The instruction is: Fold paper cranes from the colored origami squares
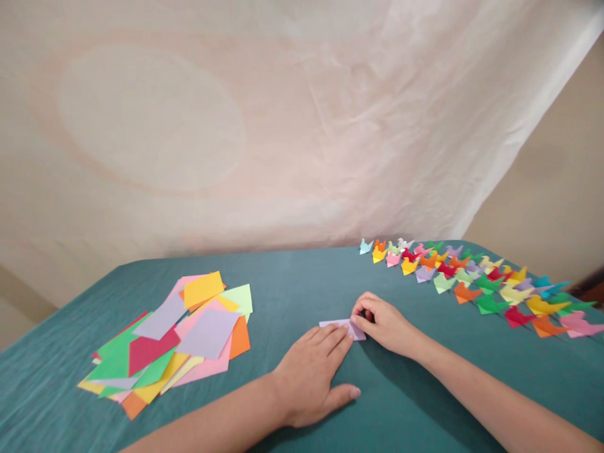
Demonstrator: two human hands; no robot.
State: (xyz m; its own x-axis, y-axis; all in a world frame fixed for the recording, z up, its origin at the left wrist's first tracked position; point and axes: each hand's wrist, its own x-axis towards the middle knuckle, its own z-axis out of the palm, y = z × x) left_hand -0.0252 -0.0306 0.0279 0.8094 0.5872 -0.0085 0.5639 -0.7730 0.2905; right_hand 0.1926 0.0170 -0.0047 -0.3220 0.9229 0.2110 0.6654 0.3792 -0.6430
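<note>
A folded piece of lilac paper (357,331) lies on the table in front of me, partly covered by my hands. My left hand (317,371) rests flat, palm down, its fingertips over the left part of the paper and its thumb stretched out on the cloth. At the paper's right end, my right hand (381,322) pinches the edge between curled fingers and thumb. The exact folds under the fingers are hidden.
To the left is a loose pile of coloured paper sheets (207,336). Several rows of small folded paper birds (491,304) stand along the right side. A green cloth (292,277) covers the table; a pale sheet (283,126) hangs behind it.
</note>
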